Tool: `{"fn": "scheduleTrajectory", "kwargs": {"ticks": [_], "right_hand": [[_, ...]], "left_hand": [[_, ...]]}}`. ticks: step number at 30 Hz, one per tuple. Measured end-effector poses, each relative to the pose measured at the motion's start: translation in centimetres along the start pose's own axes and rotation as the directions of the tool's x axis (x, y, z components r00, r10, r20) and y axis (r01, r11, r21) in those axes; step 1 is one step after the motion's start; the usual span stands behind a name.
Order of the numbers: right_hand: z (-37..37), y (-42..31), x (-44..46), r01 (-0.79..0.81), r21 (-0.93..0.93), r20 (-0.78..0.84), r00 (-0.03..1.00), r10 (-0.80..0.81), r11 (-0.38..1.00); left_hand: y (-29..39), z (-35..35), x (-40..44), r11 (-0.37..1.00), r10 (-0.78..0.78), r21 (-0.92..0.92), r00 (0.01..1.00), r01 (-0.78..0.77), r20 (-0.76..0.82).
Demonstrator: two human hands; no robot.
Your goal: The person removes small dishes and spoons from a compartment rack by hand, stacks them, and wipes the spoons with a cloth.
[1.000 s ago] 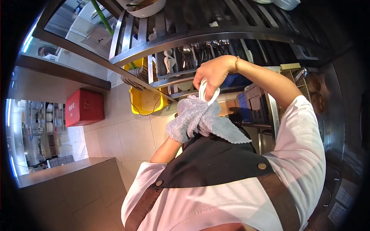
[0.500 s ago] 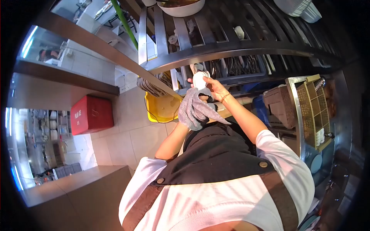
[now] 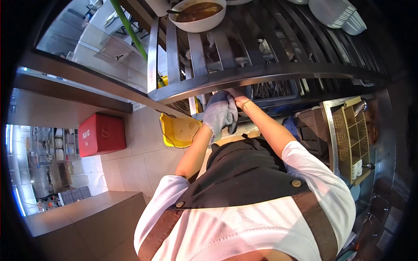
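My left hand (image 3: 215,116) is at the front bar of the slatted metal rack, wrapped in a grey and dark cloth (image 3: 223,112) that hangs down in folds. Its fingers look curled into the cloth. Beside it, my right hand (image 3: 239,99) reaches in under the same bar, with its wrist close to the cloth. The bar and shadow hide the right fingers, so whatever they hold is out of sight. Just right of the hands, a dark tray (image 3: 273,92) under the rack holds several pieces of metal cutlery.
A white bowl of soup (image 3: 199,15) and stacked white containers (image 3: 337,15) stand on the metal rack (image 3: 226,78). Below left are a yellow bucket (image 3: 178,130) and a red box (image 3: 102,134). At right sits a divided brass-coloured basket (image 3: 352,139).
Both hands have moved forward and slightly up, under the rack's bar. The white spoon-like items held by my right hand are now out of sight. The view has shifted, showing more of the soup bowl.
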State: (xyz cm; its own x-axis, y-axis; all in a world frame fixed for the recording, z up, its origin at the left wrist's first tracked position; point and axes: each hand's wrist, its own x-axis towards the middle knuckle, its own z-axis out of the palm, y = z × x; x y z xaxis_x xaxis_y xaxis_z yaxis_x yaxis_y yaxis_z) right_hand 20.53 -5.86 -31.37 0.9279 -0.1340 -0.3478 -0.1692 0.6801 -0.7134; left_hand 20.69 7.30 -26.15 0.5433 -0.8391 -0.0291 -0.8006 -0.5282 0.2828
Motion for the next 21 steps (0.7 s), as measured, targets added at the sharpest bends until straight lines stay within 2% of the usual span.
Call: {"fn": "scheduleTrajectory", "kwargs": {"ticks": [1, 2, 3, 4, 5, 6, 7, 8, 9, 10, 11, 12, 13, 14, 15, 16, 17, 18, 19, 20, 21], "right_hand": [[0.1, -0.3, 0.2, 0.098, -0.241, -0.123, 0.984, -0.130, 0.966], [0.1, -0.4, 0.5, 0.152, -0.477, -0.209, 0.937, -0.280, 0.865], [0.1, 0.1, 0.6, 0.190, -0.368, -0.204, 0.938, -0.279, 0.910], [-0.9, 1.1, 1.7, 0.188, -0.368, -0.197, 0.941, -0.274, 0.911], [-1.6, 2.2, 2.9, 0.262, -0.425, -0.164, 0.919, -0.359, 0.866], [-2.4, 3.4, 4.4, 0.335, -0.475, -0.124, 0.890, -0.439, 0.813], [-3.1, 4.1, 5.4, 0.319, -0.562, -0.110, 0.885, -0.451, 0.763], [-2.8, 4.0, 5.0, 0.316, -0.557, -0.105, 0.891, -0.442, 0.768], [-2.3, 3.0, 4.1, 0.235, -0.445, -0.069, 0.953, -0.294, 0.864], [-2.0, 2.4, 3.7, 0.135, -0.334, -0.015, 0.989, -0.148, 0.933], [-1.4, 2.2, 3.1, 0.156, -0.389, 0.010, 0.986, -0.165, 0.908], [-1.6, 2.6, 3.2, 0.155, -0.388, 0.008, 0.986, -0.165, 0.909], [-2.0, 3.2, 3.7, 0.152, -0.370, -0.002, 0.986, -0.165, 0.916], [-2.2, 3.5, 4.0, 0.150, -0.351, -0.011, 0.986, -0.164, 0.924], [-2.6, 3.4, 3.9, 0.150, -0.348, -0.014, 0.986, -0.165, 0.926], [-3.2, 3.1, 3.7, 0.036, -0.358, -0.072, 0.995, -0.066, 0.933], [-3.5, 3.0, 3.7, -0.077, -0.361, -0.130, 0.991, 0.032, 0.930], [-3.4, 3.0, 3.5, -0.074, -0.358, -0.133, 0.991, 0.028, 0.931], [-3.3, 2.9, 3.5, 0.006, -0.405, -0.155, 0.985, -0.075, 0.914], [-3.2, 3.1, 3.3, 0.076, -0.450, -0.176, 0.969, -0.172, 0.890], [-3.1, 3.7, 3.4, 0.144, -0.351, -0.252, 0.937, -0.242, 0.925]], "left_hand": [[-6.1, 10.1, 1.8, 0.895, 0.002, -0.437, 0.978, 0.092, 0.210], [-5.7, 9.9, 2.0, 0.898, -0.003, -0.431, 0.978, 0.095, 0.210], [-4.5, 9.4, 1.7, 0.938, -0.148, -0.293, 0.978, 0.186, 0.147], [-3.8, 9.6, 1.7, 0.944, -0.282, -0.158, 0.957, 0.288, 0.060], [-3.8, 11.3, 1.7, 0.939, -0.341, -0.082, 0.932, 0.333, -0.120], [-3.1, 10.4, 1.7, 0.935, -0.353, -0.080, 0.928, 0.345, -0.121], [-1.9, 8.4, 1.6, 0.919, -0.395, -0.035, 0.914, 0.394, -0.089], [-1.2, 7.5, 1.4, 0.899, -0.437, 0.011, 0.898, 0.438, -0.055], [-1.8, 8.7, 1.8, 0.814, -0.578, -0.115, 0.814, 0.569, -0.058], [-1.7, 6.5, 2.5, 0.813, -0.580, -0.114, 0.812, 0.572, -0.060], [-2.0, 4.0, 3.4, 0.757, -0.533, -0.156, 0.738, 0.634, 0.413], [-0.9, 0.4, 3.9, 0.694, -0.340, -0.153, 0.507, 0.703, 0.792], [1.7, -4.7, 4.1, 0.744, -0.394, -0.066, 0.515, 0.665, 0.761], [0.3, -1.5, 3.8, 0.745, -0.393, -0.064, 0.514, 0.664, 0.762], [-2.3, 4.4, 3.1, 0.916, -0.401, 0.100, 0.868, 0.389, 0.294], [-4.2, 7.9, 2.8, 0.899, -0.104, 0.400, 0.973, 0.180, -0.205], [-4.8, 8.6, 2.7, 0.898, -0.098, 0.403, 0.974, 0.174, -0.203], [-4.9, 8.6, 2.7, 0.952, -0.262, 0.092, 0.930, 0.293, -0.256], [-5.0, 8.5, 3.2, 0.898, -0.426, -0.234, 0.868, 0.372, -0.256], [-5.1, 8.6, 3.5, 0.900, -0.421, -0.235, 0.870, 0.367, -0.255], [-5.0, 8.3, 3.7, 0.919, -0.377, -0.227, 0.886, 0.322, -0.271]]}}
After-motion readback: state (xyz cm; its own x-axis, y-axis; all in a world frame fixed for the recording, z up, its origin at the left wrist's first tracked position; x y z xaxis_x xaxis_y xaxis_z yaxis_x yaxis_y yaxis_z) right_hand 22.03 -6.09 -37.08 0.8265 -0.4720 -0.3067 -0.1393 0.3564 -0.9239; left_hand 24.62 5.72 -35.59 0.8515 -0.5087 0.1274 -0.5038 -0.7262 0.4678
